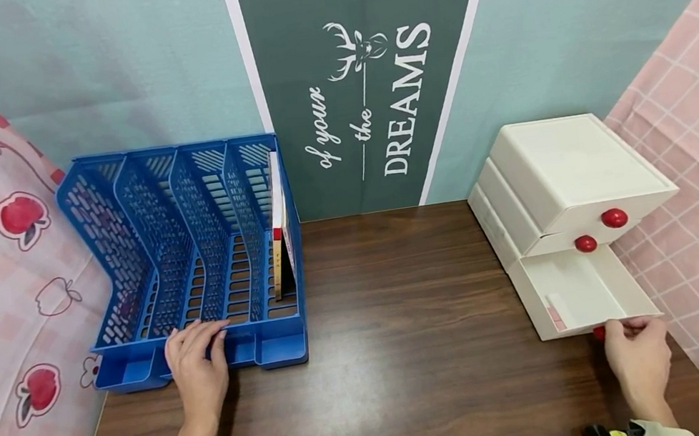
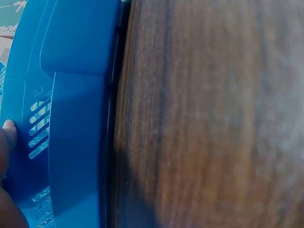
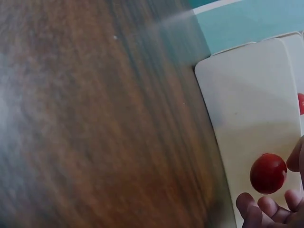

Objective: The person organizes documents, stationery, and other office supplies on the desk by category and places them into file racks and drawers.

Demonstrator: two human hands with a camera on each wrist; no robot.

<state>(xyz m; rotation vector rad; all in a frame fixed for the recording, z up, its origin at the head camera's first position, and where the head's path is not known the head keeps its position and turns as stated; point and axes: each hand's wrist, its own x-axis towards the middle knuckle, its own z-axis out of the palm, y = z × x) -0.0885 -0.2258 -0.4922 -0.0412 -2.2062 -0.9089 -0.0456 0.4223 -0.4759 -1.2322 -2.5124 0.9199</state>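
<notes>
On the left, a blue file rack (image 1: 209,234) with upright dividers stands on the table; its front rim (image 2: 38,109) fills the left of the left wrist view. My left hand (image 1: 198,365) holds that rim, fingers over it and thumb in front. At the right stands a white drawer box (image 1: 583,162) with red knobs. The lowest drawer (image 1: 643,292) is pulled out, a small pink-and-white item (image 1: 556,313) inside. My right hand (image 1: 640,357) grips the drawer's front edge. Its fingers lie around the red knob (image 3: 268,174) in the right wrist view.
Thin books (image 1: 278,226) stand in the rack's rightmost slot. Small trays (image 1: 282,351) line the rack's front. Brown wooden table (image 1: 402,341) lies between rack and drawer box. Printed cloths hang at the back and sides.
</notes>
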